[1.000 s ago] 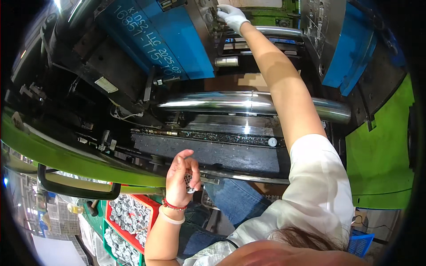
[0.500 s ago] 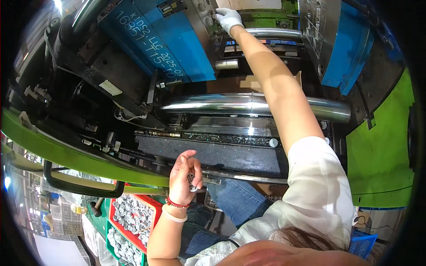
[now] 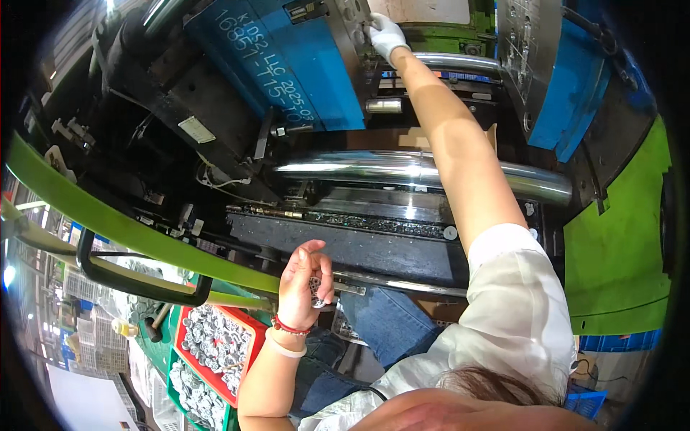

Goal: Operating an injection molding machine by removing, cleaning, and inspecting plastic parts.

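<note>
My left hand (image 3: 302, 280) is bare and held up near my lap, its fingers curled round a small round grey plastic part with holes (image 3: 315, 293). My right hand (image 3: 387, 34), in a white glove, reaches far into the machine. Its fingers are bent together against the metal face of the left mould half (image 3: 352, 21), which is backed by a blue block (image 3: 280, 65). What they pinch there, if anything, is too small to make out. Across the gap stands the other mould half (image 3: 519, 65), its metal face turned toward my right hand.
Thick polished bars (image 3: 359, 169) cross the machine below my right arm. A green guard with a black handle (image 3: 144, 287) is at the left. Beyond it, a red tray (image 3: 248, 355) and a green tray (image 3: 175, 388) hold many grey parts, near a hammer (image 3: 154, 327).
The view has shifted a little, so the machine and trays appear slightly moved. My right hand stays at the left mould face, and my left hand keeps the round part.
</note>
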{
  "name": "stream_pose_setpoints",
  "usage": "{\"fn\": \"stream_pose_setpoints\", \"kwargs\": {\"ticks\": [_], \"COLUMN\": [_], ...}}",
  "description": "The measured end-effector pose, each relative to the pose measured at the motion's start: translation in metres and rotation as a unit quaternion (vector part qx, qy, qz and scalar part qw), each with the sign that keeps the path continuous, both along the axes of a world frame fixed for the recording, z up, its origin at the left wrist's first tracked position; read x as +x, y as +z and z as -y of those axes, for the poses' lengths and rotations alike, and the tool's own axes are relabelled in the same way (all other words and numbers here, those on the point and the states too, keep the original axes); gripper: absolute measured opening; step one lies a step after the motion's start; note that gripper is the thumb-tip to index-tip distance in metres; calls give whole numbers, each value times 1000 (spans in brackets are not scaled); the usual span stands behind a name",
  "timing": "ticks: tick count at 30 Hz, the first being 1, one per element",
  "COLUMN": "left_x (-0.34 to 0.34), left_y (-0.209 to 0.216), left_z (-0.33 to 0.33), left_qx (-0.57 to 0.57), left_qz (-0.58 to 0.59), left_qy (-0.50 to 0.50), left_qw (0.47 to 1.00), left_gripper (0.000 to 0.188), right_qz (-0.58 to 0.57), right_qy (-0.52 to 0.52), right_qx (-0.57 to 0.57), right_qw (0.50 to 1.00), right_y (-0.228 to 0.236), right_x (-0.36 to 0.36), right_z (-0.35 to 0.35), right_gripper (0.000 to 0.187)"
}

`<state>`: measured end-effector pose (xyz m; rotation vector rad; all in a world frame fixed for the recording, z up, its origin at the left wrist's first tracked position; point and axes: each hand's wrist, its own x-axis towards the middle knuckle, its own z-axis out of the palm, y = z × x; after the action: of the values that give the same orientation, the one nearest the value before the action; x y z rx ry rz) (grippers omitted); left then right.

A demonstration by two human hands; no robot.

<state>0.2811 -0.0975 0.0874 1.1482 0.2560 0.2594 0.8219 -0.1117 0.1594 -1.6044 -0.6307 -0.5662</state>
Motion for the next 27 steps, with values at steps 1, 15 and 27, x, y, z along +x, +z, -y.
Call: {"fn": "stream_pose_setpoints", "kwargs": {"ticks": [1, 15, 27], "left_x": [-1, 3, 0], "left_y": [0, -2, -3], "left_z": [-1, -2, -2], "left_qx": [-1, -19, -17], "left_qz": [-4, -7, 7], "left_qy": [3, -12, -11], "left_qw": [1000, 1000, 1000], "left_gripper": [44, 41, 40], "right_qz": [10, -31, -42], "right_qy": [-32, -11, -14], "right_qx": [-59, -76, -63], "right_qw": [998, 997, 997], "right_y": [0, 1, -1], "right_x": [1, 10, 15], "right_z": [1, 10, 2], "right_gripper": [39, 44, 44]}}
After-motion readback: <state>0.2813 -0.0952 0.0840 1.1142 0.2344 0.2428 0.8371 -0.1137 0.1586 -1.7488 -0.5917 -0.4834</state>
